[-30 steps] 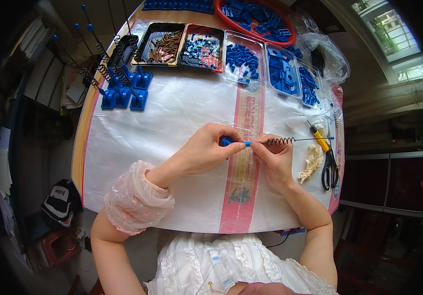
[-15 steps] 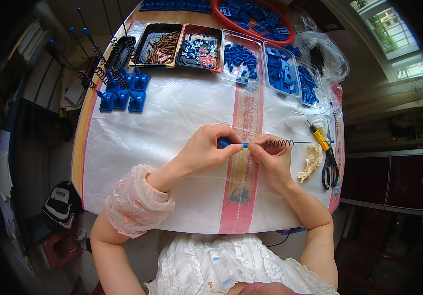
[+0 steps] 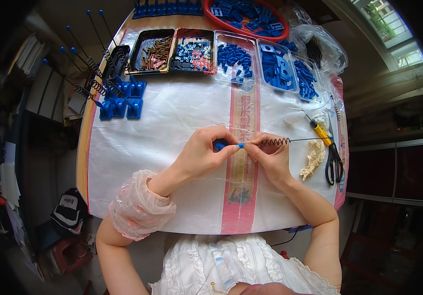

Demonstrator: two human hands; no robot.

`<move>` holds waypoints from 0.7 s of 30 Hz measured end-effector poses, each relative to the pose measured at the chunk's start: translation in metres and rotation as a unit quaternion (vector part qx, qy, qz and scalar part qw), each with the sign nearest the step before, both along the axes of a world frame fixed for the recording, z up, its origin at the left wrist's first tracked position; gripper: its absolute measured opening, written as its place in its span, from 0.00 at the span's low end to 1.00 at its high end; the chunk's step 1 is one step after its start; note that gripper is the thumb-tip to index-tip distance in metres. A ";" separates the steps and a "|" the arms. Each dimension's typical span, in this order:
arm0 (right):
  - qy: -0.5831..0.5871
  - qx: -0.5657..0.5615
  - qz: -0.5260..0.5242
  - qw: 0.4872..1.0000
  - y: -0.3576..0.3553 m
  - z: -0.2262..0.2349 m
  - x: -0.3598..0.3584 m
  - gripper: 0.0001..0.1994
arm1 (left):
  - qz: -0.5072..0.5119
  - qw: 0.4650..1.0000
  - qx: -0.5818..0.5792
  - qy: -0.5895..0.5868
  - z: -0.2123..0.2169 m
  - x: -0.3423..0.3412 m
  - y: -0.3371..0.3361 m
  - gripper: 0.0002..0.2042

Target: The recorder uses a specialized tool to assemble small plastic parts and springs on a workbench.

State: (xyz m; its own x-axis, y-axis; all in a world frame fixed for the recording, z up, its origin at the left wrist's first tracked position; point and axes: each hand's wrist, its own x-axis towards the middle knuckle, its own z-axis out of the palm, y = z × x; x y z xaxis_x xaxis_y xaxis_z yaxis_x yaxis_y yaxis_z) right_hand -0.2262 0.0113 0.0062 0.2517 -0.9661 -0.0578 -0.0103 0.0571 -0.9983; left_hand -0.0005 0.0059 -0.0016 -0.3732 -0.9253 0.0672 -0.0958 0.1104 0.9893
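Note:
My left hand (image 3: pixel 210 147) is closed around a small blue plastic piece (image 3: pixel 219 144) over the middle of the table. A narrow blue tip of that piece points right, between the two hands. Pinched in my right hand (image 3: pixel 270 153) is a black coiled spring (image 3: pixel 275 142) with a thin straight rod running out to the right. The spring's left end meets the blue tip at my fingertips; how they join is hidden by the fingers. At the far left stand several blue bases (image 3: pixel 118 105) with similar springs and blue-tipped rods rising from them.
Across the back stand trays of brass-coloured screws (image 3: pixel 158 53), nuts (image 3: pixel 191 51) and small blue parts (image 3: pixel 233 59), with a red basin (image 3: pixel 285 34) of blue pieces behind. On the right lie a yellow-handled screwdriver (image 3: pixel 321 130), black-handled scissors (image 3: pixel 334 169) and a crumpled cream-coloured item (image 3: pixel 313 160).
The view has shifted slightly. Both hands keep their grip on the blue piece and the spring, with hardly any movement between them.

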 end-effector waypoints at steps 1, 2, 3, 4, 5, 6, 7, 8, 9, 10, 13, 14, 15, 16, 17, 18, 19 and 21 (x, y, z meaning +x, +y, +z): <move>-0.001 0.000 -0.001 1.000 0.000 -0.001 0.000 0.02 | -0.001 1.000 -0.001 -0.005 0.001 0.000 0.000 0.05; -0.003 0.000 -0.002 1.000 0.000 -0.002 0.000 0.01 | 0.000 1.000 -0.005 -0.007 0.001 0.000 0.001 0.05; -0.015 -0.004 0.002 1.000 0.000 -0.002 0.000 0.01 | 0.000 1.000 -0.012 -0.009 0.002 0.001 0.001 0.05; -0.027 -0.007 0.006 1.000 0.000 -0.002 0.001 0.01 | 0.001 1.000 -0.018 -0.011 0.002 0.001 0.002 0.05; -0.039 -0.011 0.010 0.999 -0.001 -0.002 0.002 0.01 | 0.009 0.998 -0.051 -0.022 0.002 0.001 0.002 0.04; -0.042 -0.017 0.011 0.999 -0.001 -0.003 0.001 0.01 | 0.017 0.996 -0.085 -0.031 0.002 -0.001 0.002 0.04; -0.046 -0.022 0.013 0.999 -0.002 -0.005 0.000 0.01 | 0.025 0.992 -0.119 -0.040 0.002 -0.002 0.002 0.03; -0.050 -0.028 0.014 0.998 -0.002 -0.007 -0.001 0.01 | 0.035 0.987 -0.152 -0.050 0.002 -0.003 0.002 0.04; -0.056 -0.037 0.012 0.998 -0.002 -0.009 -0.001 0.01 | 0.045 0.980 -0.185 -0.060 0.003 -0.004 0.002 0.04; -0.061 -0.047 0.009 0.997 -0.002 -0.011 -0.001 0.02 | 0.054 0.972 -0.219 -0.069 0.004 -0.006 0.001 0.05; -0.060 -0.062 0.012 0.996 -0.002 -0.013 -0.002 0.02 | 0.075 0.942 -0.306 -0.118 0.011 -0.007 0.002 0.08; -0.056 -0.064 0.015 0.996 -0.002 -0.013 -0.003 0.02 | 0.078 0.933 -0.327 -0.128 0.013 -0.007 0.003 0.09; -0.064 -0.071 0.019 0.995 -0.002 -0.014 -0.003 0.03 | 0.080 0.924 -0.348 -0.137 0.014 -0.007 0.003 0.09; -0.072 -0.079 0.022 0.994 -0.002 -0.016 -0.004 0.03 | 0.081 0.914 -0.369 -0.146 0.016 -0.007 0.004 0.10; -0.080 -0.086 0.026 0.993 -0.002 -0.016 -0.004 0.03 | 0.084 0.906 -0.385 -0.152 0.019 -0.007 0.004 0.10; -0.090 -0.086 0.028 0.992 -0.002 -0.016 -0.004 0.04 | 0.088 0.899 -0.399 -0.157 0.020 -0.007 0.005 0.10; -0.100 -0.086 0.030 0.991 -0.002 -0.015 -0.003 0.04 | 0.092 0.891 -0.413 -0.161 0.021 -0.008 0.006 0.10; -0.104 -0.095 0.033 0.989 -0.002 -0.014 -0.003 0.04 | 0.095 0.882 -0.428 -0.174 0.023 -0.009 0.008 0.11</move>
State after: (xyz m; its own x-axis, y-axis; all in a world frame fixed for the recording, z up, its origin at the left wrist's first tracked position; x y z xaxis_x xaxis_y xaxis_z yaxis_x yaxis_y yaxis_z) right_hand -0.2293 0.0097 -0.0075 0.3028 -0.9354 0.1828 0.1996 -0.1253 -0.9718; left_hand -0.0091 0.0135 0.0212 -0.3520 -0.6398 0.6832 -0.4740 0.7513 0.4592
